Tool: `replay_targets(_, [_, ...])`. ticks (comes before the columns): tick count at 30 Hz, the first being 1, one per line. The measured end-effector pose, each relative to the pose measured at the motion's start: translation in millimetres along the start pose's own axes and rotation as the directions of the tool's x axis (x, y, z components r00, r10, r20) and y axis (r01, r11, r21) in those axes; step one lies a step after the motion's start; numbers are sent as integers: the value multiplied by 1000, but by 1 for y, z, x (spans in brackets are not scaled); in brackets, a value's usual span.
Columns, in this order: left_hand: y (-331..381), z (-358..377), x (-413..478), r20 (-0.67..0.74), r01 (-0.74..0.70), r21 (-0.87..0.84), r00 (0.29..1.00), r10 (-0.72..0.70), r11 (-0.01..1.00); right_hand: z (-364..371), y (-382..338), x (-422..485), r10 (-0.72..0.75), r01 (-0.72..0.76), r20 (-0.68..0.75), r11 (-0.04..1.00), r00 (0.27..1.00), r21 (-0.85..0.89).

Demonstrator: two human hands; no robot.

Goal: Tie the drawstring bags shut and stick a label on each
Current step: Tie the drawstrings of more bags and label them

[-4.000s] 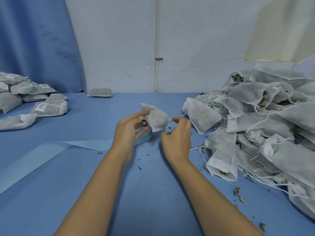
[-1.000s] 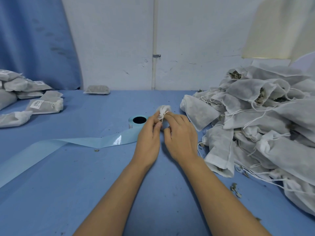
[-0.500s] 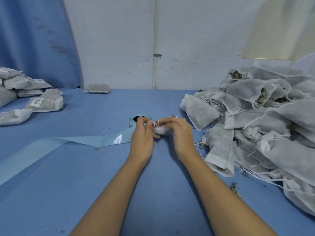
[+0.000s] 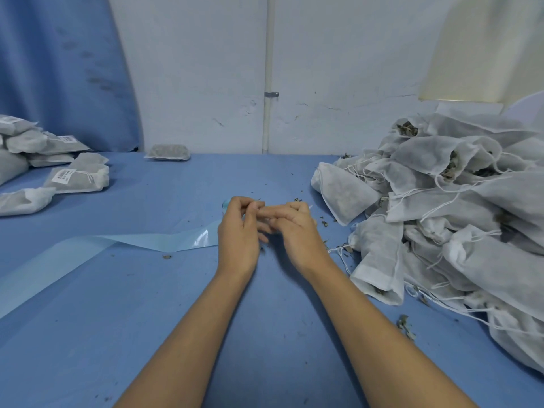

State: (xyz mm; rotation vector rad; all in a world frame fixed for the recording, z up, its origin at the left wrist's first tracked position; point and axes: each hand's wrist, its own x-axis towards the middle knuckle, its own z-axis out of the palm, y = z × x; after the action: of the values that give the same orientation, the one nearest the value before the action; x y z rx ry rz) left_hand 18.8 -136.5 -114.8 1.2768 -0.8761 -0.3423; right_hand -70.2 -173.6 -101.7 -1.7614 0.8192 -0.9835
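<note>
My left hand (image 4: 240,231) and my right hand (image 4: 297,231) meet at the middle of the blue table (image 4: 147,304), fingers curled and fingertips touching. They hold a small white drawstring bag (image 4: 309,206) between them. The hands hide nearly all of it, and only a white sliver shows past my right fingers. The blue label roll (image 4: 225,204) peeks out behind my left hand. Its light-blue backing strip (image 4: 132,242) trails off to the left. A pile of open white bags (image 4: 456,207) with loose strings lies on the right.
Tied, labelled bags (image 4: 78,178) are stacked at the far left. One filled bag (image 4: 167,151) lies by the back wall. Dried herb crumbs (image 4: 406,325) are scattered near the pile and around my hands.
The bag, plainly seen between my fingers half a second ago, is now covered by both hands. My hands have drawn closer together over it.
</note>
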Motion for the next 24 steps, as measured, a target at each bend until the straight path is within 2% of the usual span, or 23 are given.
replay_targets(2, [-1, -2, 1, -10, 13, -21, 1000, -13, 1000, -1, 0, 0, -11, 12, 28, 1000, 1000, -24])
replay_targets(6, [-1, -7, 2, -24, 12, 33, 1000, -11, 999, -8, -7, -1, -59, 54, 47, 994, 997, 93])
replay_targets(9, [-4, -12, 0, 11, -15, 117, 1000, 14, 993, -13, -6, 1, -42, 30, 68, 985, 997, 168])
replay_targets(12, [-5, -15, 0, 15, 11, 121, 1000, -13, 993, -16, -3, 4, 3, -20, 70, 970, 998, 240])
replay_targets(15, [-5, -16, 0, 24, 23, 123, 999, -26, 992, -18, -3, 7, 29, -59, 79, 916, 996, 396])
replay_targets(19, [-5, -17, -2, 32, 36, 127, 999, -40, 991, -21, -4, 8, 36, -104, 125, 794, 991, 599])
replay_targets(24, [-5, -16, -2, 40, 39, 164, 998, -46, 986, -22, -2, 7, 67, -130, 119, 721, 991, 681])
